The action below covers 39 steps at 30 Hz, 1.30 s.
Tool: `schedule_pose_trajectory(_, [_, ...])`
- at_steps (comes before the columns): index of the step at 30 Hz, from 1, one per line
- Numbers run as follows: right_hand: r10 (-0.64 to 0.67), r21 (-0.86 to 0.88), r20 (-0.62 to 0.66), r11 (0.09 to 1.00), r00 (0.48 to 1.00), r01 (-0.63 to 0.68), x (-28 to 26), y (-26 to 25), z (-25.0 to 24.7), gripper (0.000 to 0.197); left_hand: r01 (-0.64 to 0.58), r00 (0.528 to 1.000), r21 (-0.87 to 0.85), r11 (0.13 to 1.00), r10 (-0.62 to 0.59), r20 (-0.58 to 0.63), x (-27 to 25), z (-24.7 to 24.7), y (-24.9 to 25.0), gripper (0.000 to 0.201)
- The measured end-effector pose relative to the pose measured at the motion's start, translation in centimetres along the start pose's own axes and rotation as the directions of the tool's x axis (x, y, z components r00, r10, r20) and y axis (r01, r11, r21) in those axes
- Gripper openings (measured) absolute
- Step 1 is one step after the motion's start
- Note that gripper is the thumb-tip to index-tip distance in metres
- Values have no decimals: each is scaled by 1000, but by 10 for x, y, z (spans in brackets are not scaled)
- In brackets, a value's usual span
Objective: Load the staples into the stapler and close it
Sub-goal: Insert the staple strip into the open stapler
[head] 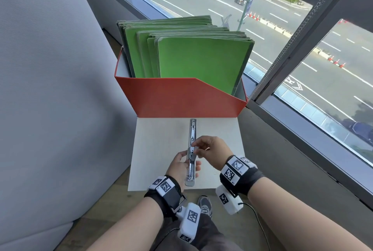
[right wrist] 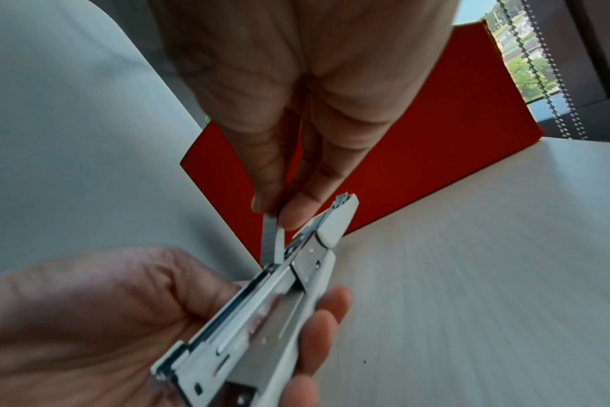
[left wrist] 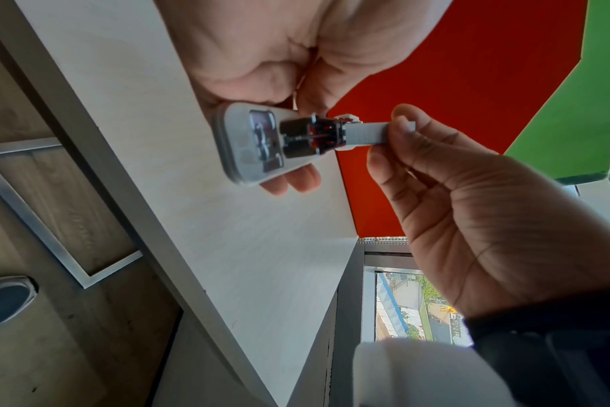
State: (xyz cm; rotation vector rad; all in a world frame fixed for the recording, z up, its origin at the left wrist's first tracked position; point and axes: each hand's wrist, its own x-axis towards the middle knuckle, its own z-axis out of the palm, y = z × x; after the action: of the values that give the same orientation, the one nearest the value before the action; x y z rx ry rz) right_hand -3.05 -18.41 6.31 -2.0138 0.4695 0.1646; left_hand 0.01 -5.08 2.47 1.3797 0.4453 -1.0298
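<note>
A white and metal stapler [head: 191, 155] is swung fully open, stretched out flat above the small white table [head: 157, 141]. My left hand [head: 180, 165] grips its near half from below, fingers curled round the body [right wrist: 261, 327]. My right hand [head: 210, 150] pinches a short silver strip of staples [right wrist: 273, 242] between thumb and forefinger. The strip's lower end touches the metal channel [right wrist: 279, 281] near the hinge, and it stands tilted up from it. In the left wrist view the stapler [left wrist: 258, 143] points end-on, with the staple strip [left wrist: 366, 133] sticking out toward the right fingers [left wrist: 401, 129].
A red file box [head: 181, 97] full of green folders [head: 201, 56] stands at the table's far edge, just beyond the stapler's tip. A grey padded surface [head: 50, 89] is on the left, a window [head: 302, 38] on the right. My shoe [head: 204, 204] shows below the table's near edge.
</note>
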Motion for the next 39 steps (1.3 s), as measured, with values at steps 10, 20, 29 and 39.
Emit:
schedule_pose_trajectory(10, [10, -80, 42, 997, 999, -7, 2, -3, 6, 15, -9, 1000, -15, 1000, 9, 7, -5, 3, 3, 23])
schedule_pose_trajectory(20, [-61, -188, 40, 980, 997, 68, 0, -7, 13, 16, 6, 1000, -46, 999, -5, 7, -5, 0, 4, 34])
schedule_pose_trajectory(29, [-52, -177, 29, 983, 998, 56, -13, -4, 17, 23, 4, 1000, -69, 998, -3, 20, -3, -1, 3, 33])
schedule_pose_trajectory(39, [-98, -193, -6, 977, 995, 95, -32, 6, 30, 17, -8, 1000, -105, 994, 9, 9, -9, 1, 5, 45])
